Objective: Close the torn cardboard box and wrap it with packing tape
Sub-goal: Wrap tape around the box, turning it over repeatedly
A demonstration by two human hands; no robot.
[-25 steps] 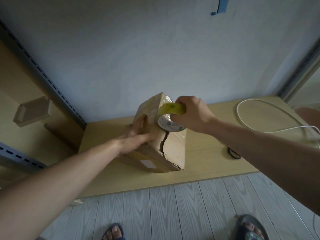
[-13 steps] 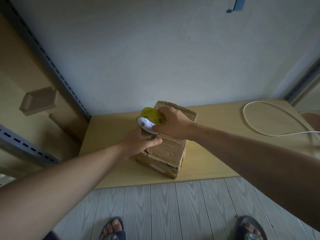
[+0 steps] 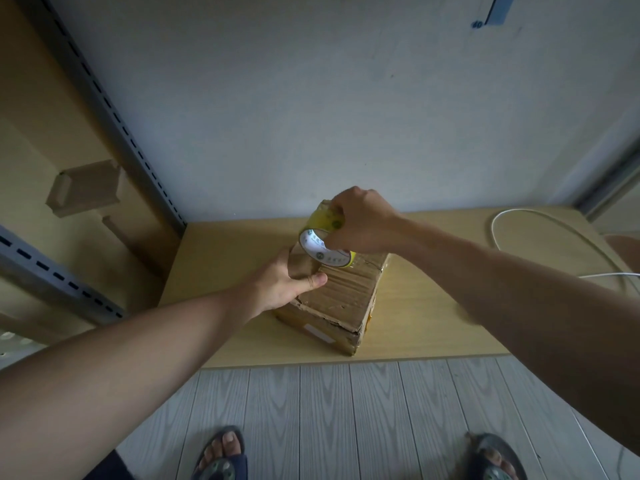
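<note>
A worn brown cardboard box (image 3: 343,296) with ragged flap edges lies flat on the wooden table (image 3: 433,320). My left hand (image 3: 284,285) grips the box's left side, thumb pressed on its top. My right hand (image 3: 360,223) holds a yellow packing tape roll (image 3: 323,240) with a white printed core, just above the far left part of the box top. Whether a strip of tape runs from the roll to the box cannot be made out.
A white cable (image 3: 540,237) loops over the right part of the table. A grey slotted shelf upright (image 3: 114,112) rises at the left, with wooden panels behind it. My sandalled feet (image 3: 221,455) stand on grey floorboards below the table's front edge.
The box has gone from standing tilted on edge to lying flat on the table. My right hand carried the roll from the box's right side over to its top left, then slightly up.
</note>
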